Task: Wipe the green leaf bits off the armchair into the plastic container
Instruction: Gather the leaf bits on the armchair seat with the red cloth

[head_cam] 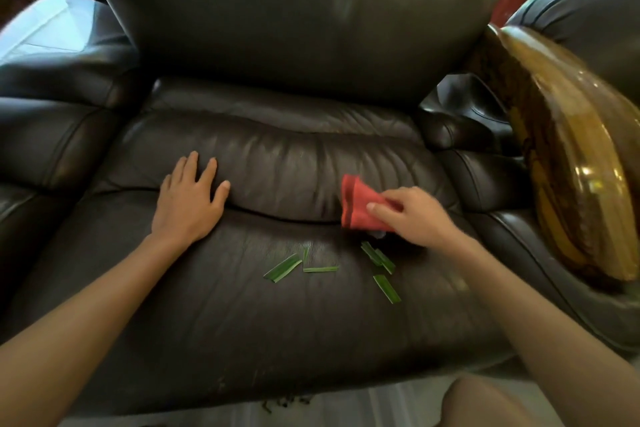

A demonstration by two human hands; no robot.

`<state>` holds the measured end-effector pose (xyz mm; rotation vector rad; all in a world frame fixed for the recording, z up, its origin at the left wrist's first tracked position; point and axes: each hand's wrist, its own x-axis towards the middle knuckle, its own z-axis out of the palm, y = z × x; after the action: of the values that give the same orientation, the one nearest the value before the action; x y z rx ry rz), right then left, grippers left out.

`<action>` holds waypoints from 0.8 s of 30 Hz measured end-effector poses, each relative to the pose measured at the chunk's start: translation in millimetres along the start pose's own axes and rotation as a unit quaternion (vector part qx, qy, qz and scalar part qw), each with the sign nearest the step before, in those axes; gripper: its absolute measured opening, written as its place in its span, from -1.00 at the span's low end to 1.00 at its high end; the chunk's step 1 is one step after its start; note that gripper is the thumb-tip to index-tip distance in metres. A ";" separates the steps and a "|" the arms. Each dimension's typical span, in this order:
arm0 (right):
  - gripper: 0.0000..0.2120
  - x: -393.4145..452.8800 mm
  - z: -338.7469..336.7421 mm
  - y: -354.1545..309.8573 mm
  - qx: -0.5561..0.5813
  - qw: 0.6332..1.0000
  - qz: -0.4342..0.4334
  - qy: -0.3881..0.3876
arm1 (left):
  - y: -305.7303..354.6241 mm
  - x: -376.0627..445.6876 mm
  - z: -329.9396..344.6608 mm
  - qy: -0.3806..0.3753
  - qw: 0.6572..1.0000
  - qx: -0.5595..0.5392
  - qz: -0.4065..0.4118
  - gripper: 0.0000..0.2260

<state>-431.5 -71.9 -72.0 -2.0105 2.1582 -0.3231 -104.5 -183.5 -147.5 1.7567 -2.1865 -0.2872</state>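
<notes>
Several green leaf bits (283, 268) lie scattered on the dark leather seat of the armchair (242, 315), some at centre and some (386, 287) a little to the right. My right hand (414, 215) holds a folded red cloth (358, 203) pressed on the seat just behind the right-hand bits. Flat on the seat cushion to the left rests my left hand (188, 199), fingers spread and holding nothing. No plastic container is in view.
A gold and brown patterned cushion (568, 152) leans on the right armrest. The padded left armrest (52, 135) and the tall backrest (294, 10) bound the seat. Pale floor (346, 406) with dark crumbs shows below the front edge, beside my knee (485, 402).
</notes>
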 end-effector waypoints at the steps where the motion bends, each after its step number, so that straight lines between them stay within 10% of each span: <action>1: -0.63 2.3 -8.1 6.9 0.015 0.999 0.034 0.036 | 0.5 0.1 0.3 0.000 1.000 -0.001 0.000 -0.47; 4: -0.57 7.3 -21.2 33.2 -0.037 0.987 0.134 0.078 | 1.1 0.1 1.5 0.002 1.000 0.001 0.004 -0.47; 8: -0.44 -3.5 3.0 57.0 -0.104 0.974 0.196 -0.051 | 0.0 0.4 1.4 0.003 1.000 -0.002 0.003 -0.47; 24: -0.55 -29.6 61.7 -31.2 -0.057 0.998 -0.001 0.016 | -1.1 1.9 6.0 0.001 1.000 0.005 0.003 -0.47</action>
<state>-382.6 -46.9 -123.3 -2.0794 2.2427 -0.2407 -106.1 -185.9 -153.2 1.7558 -2.1948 -0.2742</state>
